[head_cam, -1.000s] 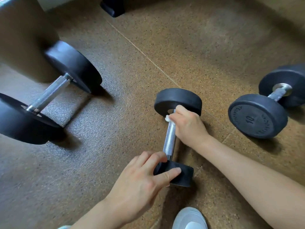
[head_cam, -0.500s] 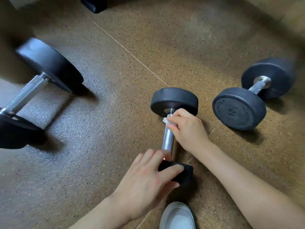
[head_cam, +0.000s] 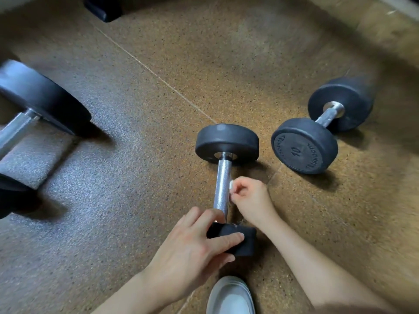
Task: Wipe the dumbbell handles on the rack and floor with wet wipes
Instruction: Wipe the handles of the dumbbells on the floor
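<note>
Knurled chrome handle (head_cam: 222,185) of the small black-ended dumbbell lies mid-floor on the speckled brown rubber floor (head_cam: 226,64), bright and bare above our right hand (head_cam: 250,197). That hand, fingers pinched on a white wet wipe (head_cam: 231,185), has slid from the far end to mid-handle, so this pass looks nearly finished, while our left hand (head_cam: 192,243) stays clamped on the near black weight (head_cam: 243,240).

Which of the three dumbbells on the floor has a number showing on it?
The right-hand dumbbell: its near end plate reads 10. The middle dumbbell, held by both hands, and the large left dumbbell show no number.
</note>
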`<act>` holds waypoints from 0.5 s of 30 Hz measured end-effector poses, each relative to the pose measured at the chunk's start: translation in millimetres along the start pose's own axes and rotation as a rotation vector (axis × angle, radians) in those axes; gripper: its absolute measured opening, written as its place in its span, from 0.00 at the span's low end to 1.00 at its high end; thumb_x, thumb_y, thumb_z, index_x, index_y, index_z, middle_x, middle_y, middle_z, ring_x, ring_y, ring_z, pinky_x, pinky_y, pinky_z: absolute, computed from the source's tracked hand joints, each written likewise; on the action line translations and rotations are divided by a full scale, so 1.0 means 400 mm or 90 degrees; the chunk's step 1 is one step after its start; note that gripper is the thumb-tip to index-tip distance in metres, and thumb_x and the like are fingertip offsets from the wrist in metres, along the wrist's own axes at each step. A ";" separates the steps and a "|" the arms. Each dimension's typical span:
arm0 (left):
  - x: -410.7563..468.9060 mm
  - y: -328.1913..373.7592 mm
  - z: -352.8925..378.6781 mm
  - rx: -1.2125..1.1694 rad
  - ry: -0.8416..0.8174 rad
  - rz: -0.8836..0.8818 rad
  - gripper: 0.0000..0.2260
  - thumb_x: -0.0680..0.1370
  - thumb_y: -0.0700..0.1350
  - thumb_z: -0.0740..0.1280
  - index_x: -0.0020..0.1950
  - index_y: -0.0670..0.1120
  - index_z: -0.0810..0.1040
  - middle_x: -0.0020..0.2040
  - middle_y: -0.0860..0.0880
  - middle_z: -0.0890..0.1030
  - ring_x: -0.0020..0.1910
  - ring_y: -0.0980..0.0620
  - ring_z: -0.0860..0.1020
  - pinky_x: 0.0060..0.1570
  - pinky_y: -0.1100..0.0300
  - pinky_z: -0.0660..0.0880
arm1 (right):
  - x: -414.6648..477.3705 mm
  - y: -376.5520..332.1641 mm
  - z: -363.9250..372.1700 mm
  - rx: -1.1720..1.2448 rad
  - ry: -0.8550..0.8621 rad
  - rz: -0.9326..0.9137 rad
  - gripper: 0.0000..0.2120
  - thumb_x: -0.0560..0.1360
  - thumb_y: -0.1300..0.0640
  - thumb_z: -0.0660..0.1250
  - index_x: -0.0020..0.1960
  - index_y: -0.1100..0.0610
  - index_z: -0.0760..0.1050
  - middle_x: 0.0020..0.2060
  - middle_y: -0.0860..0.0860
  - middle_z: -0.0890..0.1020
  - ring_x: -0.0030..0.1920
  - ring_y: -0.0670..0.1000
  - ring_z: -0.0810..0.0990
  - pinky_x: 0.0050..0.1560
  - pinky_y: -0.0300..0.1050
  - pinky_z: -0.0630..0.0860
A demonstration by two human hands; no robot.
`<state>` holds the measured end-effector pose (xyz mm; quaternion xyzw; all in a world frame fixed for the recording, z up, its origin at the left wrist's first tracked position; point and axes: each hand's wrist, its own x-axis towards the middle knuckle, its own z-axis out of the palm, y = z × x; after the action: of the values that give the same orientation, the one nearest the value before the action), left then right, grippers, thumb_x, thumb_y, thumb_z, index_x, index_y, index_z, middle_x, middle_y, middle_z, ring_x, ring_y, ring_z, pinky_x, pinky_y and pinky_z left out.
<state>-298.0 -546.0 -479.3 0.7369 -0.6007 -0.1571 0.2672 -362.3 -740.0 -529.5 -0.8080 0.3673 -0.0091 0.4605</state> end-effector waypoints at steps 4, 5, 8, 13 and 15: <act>0.008 -0.002 0.000 -0.008 -0.008 0.001 0.15 0.79 0.58 0.64 0.64 0.59 0.76 0.57 0.48 0.75 0.47 0.48 0.73 0.46 0.52 0.76 | -0.013 -0.021 -0.036 0.089 -0.011 -0.022 0.12 0.69 0.71 0.69 0.36 0.55 0.78 0.34 0.51 0.82 0.36 0.49 0.82 0.43 0.46 0.81; 0.010 -0.004 0.004 -0.002 -0.004 0.001 0.15 0.78 0.58 0.64 0.64 0.59 0.76 0.57 0.48 0.75 0.47 0.48 0.73 0.46 0.52 0.76 | 0.018 -0.033 -0.043 0.116 0.019 -0.044 0.09 0.70 0.70 0.69 0.39 0.57 0.78 0.36 0.52 0.81 0.36 0.51 0.82 0.44 0.45 0.81; 0.007 -0.004 0.012 -0.009 -0.002 -0.004 0.16 0.78 0.58 0.66 0.64 0.57 0.76 0.57 0.48 0.74 0.47 0.49 0.72 0.48 0.55 0.74 | 0.076 -0.060 -0.031 0.056 0.063 -0.096 0.07 0.71 0.65 0.71 0.44 0.53 0.81 0.39 0.50 0.78 0.38 0.51 0.79 0.44 0.38 0.77; 0.017 0.000 0.017 -0.033 0.017 0.000 0.17 0.77 0.57 0.67 0.64 0.53 0.76 0.57 0.49 0.74 0.48 0.50 0.72 0.49 0.58 0.73 | -0.003 -0.053 -0.033 -0.120 -0.044 -0.255 0.05 0.70 0.64 0.72 0.42 0.57 0.85 0.40 0.49 0.82 0.42 0.44 0.78 0.47 0.33 0.74; 0.016 -0.003 0.012 -0.042 0.015 0.014 0.17 0.78 0.56 0.67 0.64 0.51 0.76 0.57 0.49 0.74 0.49 0.49 0.73 0.50 0.57 0.73 | 0.004 -0.063 -0.040 -0.189 -0.098 -0.296 0.05 0.72 0.62 0.70 0.44 0.56 0.84 0.42 0.49 0.81 0.43 0.49 0.79 0.48 0.43 0.76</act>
<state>-298.2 -553.1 -483.4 0.7228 -0.6000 -0.1655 0.3001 -352.2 -745.1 -501.9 -0.9276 0.1331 0.0009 0.3491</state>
